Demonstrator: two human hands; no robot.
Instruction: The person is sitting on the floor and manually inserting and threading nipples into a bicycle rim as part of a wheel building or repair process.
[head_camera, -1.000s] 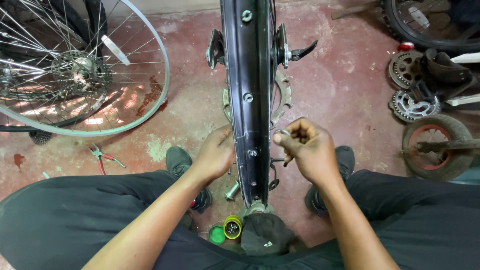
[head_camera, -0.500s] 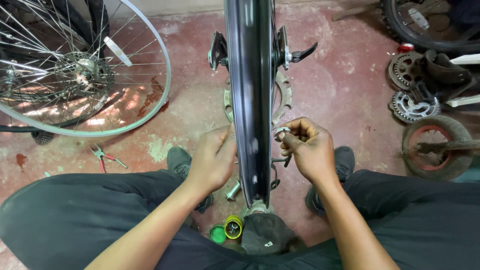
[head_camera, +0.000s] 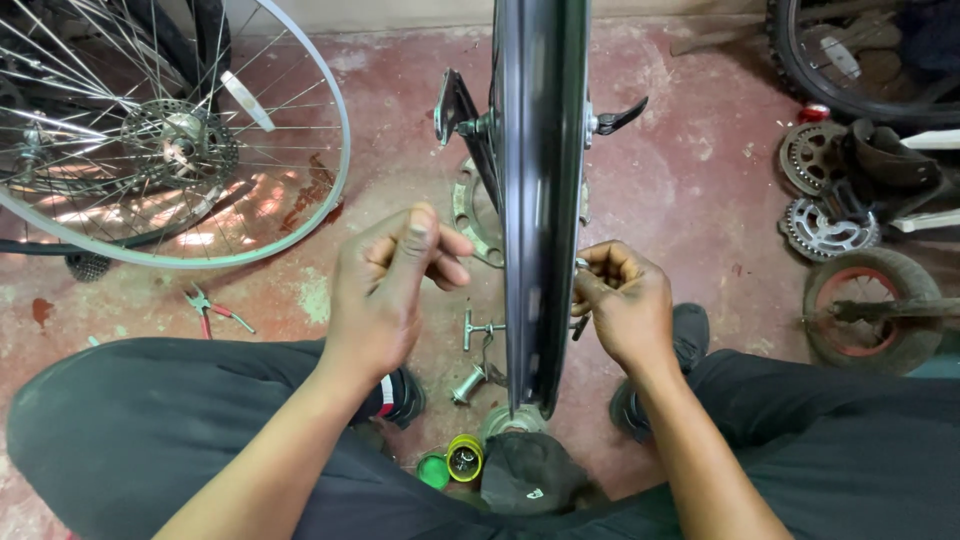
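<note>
Rim (head_camera: 540, 200): stood upright, edge-on, centre, between knees.
Left hand (head_camera: 385, 285): loosely curled, just left of rim, apart from it.
Right hand (head_camera: 620, 300): pinched small tool (head_camera: 580, 325) at rim's right side.
Floor (head_camera: 680, 180): pliers (head_camera: 215, 310) lay left.

**Black rim on a worn red floor**

The upright wheel rim (head_camera: 540, 200) is glossy black with a pale sheen down its edge. The floor (head_camera: 690, 170) is faded red, blotched with grey and pale patches. The spoked wheel (head_camera: 170, 140) lying on it has a silver rim and thin silver spokes. The pliers (head_camera: 215, 310) have red handles. A small lid (head_camera: 433, 470) is green, and the round tin (head_camera: 464, 457) beside it is yellow. The sprockets (head_camera: 825, 228) are dull grey metal. The small wheel (head_camera: 870, 310) has a red hub inside a dusty grey tyre. The trousers (head_camera: 150, 420) are black.
</note>
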